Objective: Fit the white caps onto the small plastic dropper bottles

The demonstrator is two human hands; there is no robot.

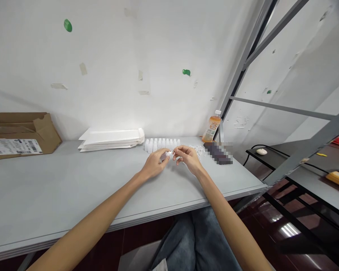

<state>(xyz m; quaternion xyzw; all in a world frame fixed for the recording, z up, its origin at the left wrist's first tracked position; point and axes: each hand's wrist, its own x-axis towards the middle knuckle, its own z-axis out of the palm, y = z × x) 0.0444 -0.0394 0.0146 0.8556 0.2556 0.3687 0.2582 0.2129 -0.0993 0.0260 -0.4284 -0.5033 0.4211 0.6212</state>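
My left hand [153, 165] is closed around a small white squeeze bottle [166, 154], tipped on its side with its narrow end toward the right. At that end, the thumb and fingertips of my right hand [190, 159] pinch together; whatever sits between them is too small to make out. Just behind my hands, several rows of similar white bottles [158, 144] stand upright on the grey table [101, 184]. A loose heap of small white plastic pieces [200, 151] lies beyond my right hand, partly hidden by it.
Flat white cardboard pieces [110, 139] are stacked against the wall at back left, with an open cardboard box [22, 133] farther left. An orange drink bottle [212, 127] and a blurred dark object [219, 152] stand at right, beside a metal frame [243, 71].
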